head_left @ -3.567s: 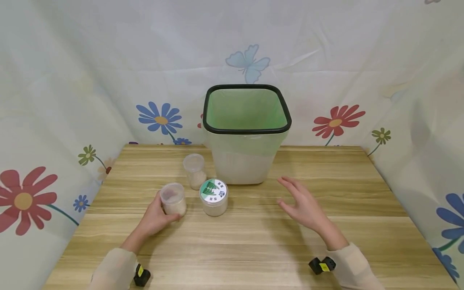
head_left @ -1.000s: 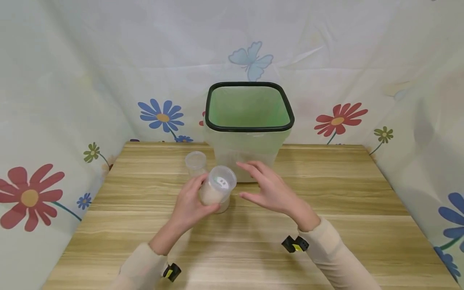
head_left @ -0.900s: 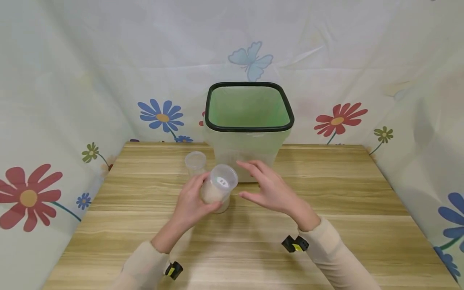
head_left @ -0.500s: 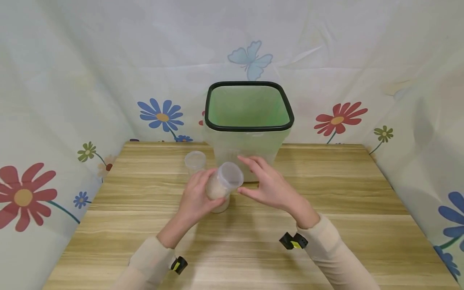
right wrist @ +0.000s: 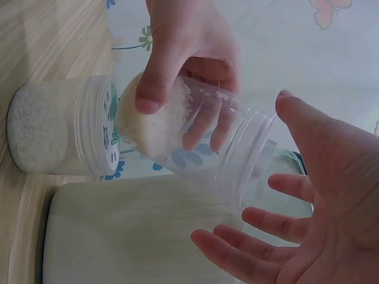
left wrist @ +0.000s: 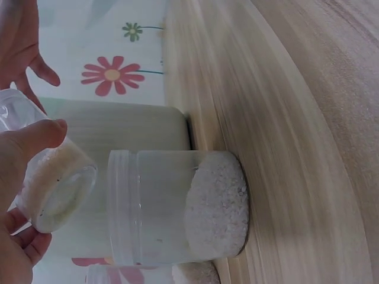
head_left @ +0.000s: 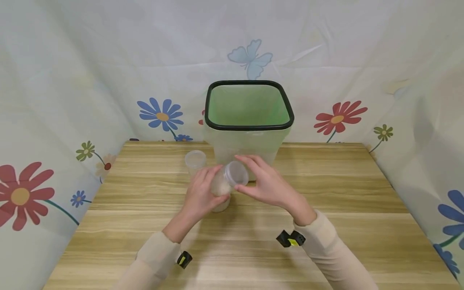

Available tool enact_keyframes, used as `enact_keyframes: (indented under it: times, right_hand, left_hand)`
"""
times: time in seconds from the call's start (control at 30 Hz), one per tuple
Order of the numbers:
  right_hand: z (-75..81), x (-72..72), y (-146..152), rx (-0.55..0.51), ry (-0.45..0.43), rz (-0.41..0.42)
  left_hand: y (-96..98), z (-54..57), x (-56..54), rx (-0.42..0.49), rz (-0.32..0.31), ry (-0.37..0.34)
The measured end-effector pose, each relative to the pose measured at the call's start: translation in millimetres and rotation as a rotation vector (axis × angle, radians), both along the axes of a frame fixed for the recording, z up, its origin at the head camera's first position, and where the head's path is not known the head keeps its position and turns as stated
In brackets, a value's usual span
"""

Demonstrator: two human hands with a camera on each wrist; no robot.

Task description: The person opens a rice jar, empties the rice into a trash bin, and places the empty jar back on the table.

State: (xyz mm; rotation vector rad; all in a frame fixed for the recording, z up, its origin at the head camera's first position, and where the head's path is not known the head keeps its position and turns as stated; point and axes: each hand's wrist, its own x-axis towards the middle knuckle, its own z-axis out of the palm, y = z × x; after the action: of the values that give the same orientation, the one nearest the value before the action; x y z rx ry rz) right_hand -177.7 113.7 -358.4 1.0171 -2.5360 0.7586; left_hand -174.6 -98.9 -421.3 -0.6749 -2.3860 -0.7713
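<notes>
My left hand grips a clear lidded plastic jar and holds it raised, its lid tilted toward the right. Rice-like pale grains fill its lower part. Around the lid my right hand spreads its fingers, the thumb tip close to the lid's edge. Below stands a second jar of white grains, with a green-and-white label on its lid; in the head view the raised jar and left hand cover most of it. A third clear jar stands behind the left hand, partly hidden by it.
A pale green bin with a black rim stands upright at the back middle of the wooden table, just behind the hands. Flower-printed cloth hangs behind and along both sides.
The left hand has lifted the jar from the table's left side, carried it right over the labelled jar, and tilted it further. The right hand has come left to the lid.
</notes>
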Motion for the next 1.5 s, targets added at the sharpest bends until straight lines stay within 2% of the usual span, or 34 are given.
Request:
enact_keyframes:
  times: [0.27, 0.53, 0.8, 1.5]
  right_hand:
    - [2.3, 1.0, -6, -0.017, -0.016, -0.037]
    - [2.0, 2.5, -5, -0.053, -0.041, -0.031]
    - [0.9, 3.5, -1, -0.111, -0.144, -0.039]
    - [-4.7, 4.4, 7, -0.185, -0.207, -0.034]
  left_hand:
    - [4.1, 5.2, -2.4, -0.076, 0.003, 0.052]
    - [7.9, 6.9, -3.5, -0.150, 0.021, 0.123]
    - [11.6, 5.9, -2.7, -0.156, 0.016, 0.166]
    - [12.2, 4.2, -1.7, -0.191, -0.037, 0.206]
